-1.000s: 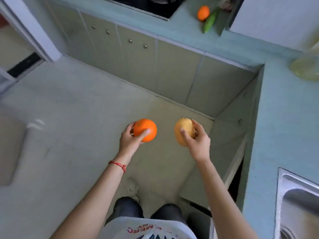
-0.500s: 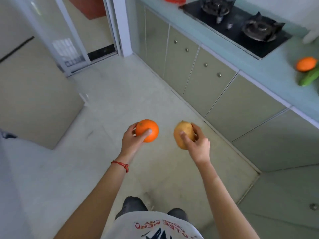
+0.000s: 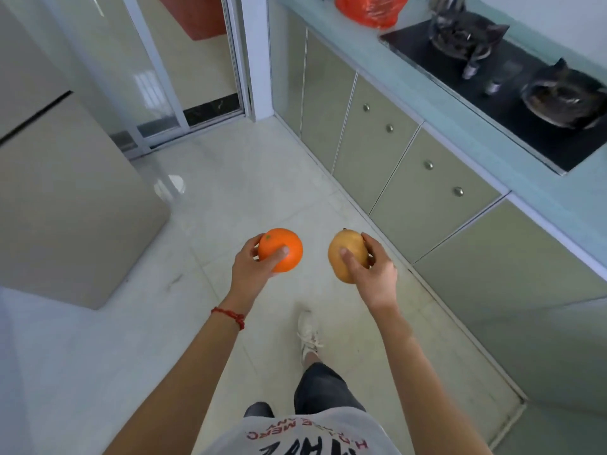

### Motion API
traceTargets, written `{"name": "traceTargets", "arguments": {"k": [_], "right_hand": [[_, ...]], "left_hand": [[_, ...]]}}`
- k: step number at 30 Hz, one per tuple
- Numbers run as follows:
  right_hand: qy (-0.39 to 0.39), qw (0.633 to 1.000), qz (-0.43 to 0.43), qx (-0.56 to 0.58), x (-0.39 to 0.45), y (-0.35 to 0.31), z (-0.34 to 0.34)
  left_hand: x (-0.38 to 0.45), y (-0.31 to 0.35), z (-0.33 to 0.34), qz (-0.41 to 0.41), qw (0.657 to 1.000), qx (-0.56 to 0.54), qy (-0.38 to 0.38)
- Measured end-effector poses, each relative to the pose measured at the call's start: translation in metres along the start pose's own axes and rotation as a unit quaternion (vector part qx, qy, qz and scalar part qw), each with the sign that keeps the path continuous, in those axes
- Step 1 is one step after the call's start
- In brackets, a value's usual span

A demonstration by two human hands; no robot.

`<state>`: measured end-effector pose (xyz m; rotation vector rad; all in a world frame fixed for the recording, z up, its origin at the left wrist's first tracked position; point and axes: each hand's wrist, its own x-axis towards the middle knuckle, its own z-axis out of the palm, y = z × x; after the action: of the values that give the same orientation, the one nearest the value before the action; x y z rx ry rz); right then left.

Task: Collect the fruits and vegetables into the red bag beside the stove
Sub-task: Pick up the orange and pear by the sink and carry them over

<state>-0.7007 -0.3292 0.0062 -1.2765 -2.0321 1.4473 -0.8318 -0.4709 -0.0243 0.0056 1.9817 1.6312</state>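
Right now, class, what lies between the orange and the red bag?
In the head view, only bare floor and cabinet doors separate the orange from the red bag.

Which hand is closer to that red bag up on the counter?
Right, though only slightly. The right hand, holding the yellow fruit, is on the counter side; the left hand with the orange is farther out. The red bag lies well ahead.

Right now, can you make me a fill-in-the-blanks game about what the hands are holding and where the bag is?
1. The left hand holds an ____.
2. The red bag sits on the counter beside the ____.
3. The left wrist wears a ____ string.
4. The right hand holds a fruit that is ____ in colour.

Missing words: orange; stove; red; yellow-brown
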Motion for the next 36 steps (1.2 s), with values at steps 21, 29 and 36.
{"name": "traceTargets", "arguments": {"k": [21,29,36], "right_hand": [[-0.013,1.0,-0.012,0.023,0.359,-0.143,0.091],[0.028,0.999,0.015,0.041,0.471,-0.202,0.148],[0.048,0.998,0.034,0.033,0.548,-0.231,0.174]], "left_hand": [[0.335,0.191,0.066,0.03,0.999,0.002,0.02],[0.469,0.262,0.061,0.045,0.998,0.051,-0.015],[0.559,0.303,0.078,0.056,0.995,0.083,-0.027]]}}
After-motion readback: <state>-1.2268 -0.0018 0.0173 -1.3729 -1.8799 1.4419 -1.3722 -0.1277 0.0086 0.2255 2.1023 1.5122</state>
